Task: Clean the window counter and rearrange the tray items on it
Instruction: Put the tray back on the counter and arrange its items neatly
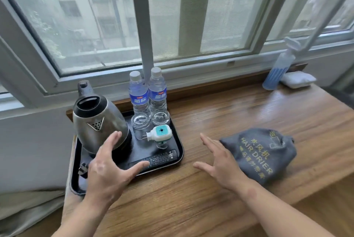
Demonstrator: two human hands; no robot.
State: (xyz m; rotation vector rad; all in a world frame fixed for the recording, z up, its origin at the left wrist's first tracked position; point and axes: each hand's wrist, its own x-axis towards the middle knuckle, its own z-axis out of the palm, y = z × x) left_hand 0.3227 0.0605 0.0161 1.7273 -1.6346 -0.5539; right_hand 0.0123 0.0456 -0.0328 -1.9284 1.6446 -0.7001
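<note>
left hand (pixel 107 168) — fingers spread, relaxed | right hand (pixel 220 162) — flat, fingers straight | both forearms extended forward

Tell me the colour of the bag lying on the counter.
Grey bag with yellow lettering; head view.

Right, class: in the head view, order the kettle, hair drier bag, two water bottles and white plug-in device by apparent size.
1. Kettle and hair drier bag: too alike to rank.
2. The two water bottles, alike.
3. White plug-in device.
</note>
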